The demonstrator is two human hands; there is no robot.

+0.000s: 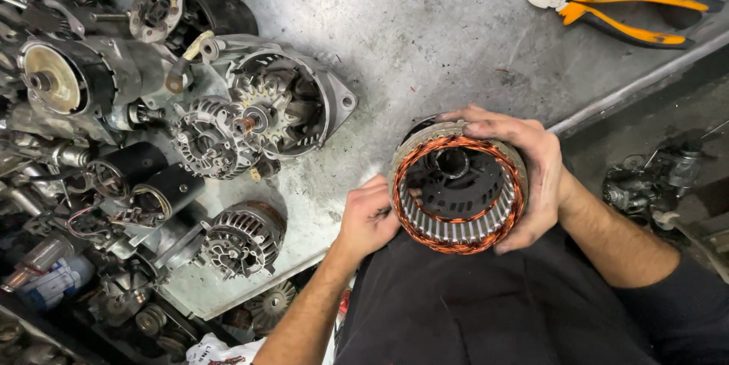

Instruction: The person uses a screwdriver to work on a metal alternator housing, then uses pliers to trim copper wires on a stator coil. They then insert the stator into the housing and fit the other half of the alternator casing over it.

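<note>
Both hands (456, 190) curled inward, forearms bare

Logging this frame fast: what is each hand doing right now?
Left hand: fingers closed on the side of the copper-wound stator ring.
Right hand: fingers wrapped over the ring's top and far side, holding it.

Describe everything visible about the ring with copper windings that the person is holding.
The ring is a round metal core with thin vertical slats lining its inner wall and orange copper wire looped along its rim. It looks worn and grimy. It is held open end up, over the near edge of the grey bench, with a dark part visible through its middle. The right hand wraps its far and right side; the left hand touches its left side.
</note>
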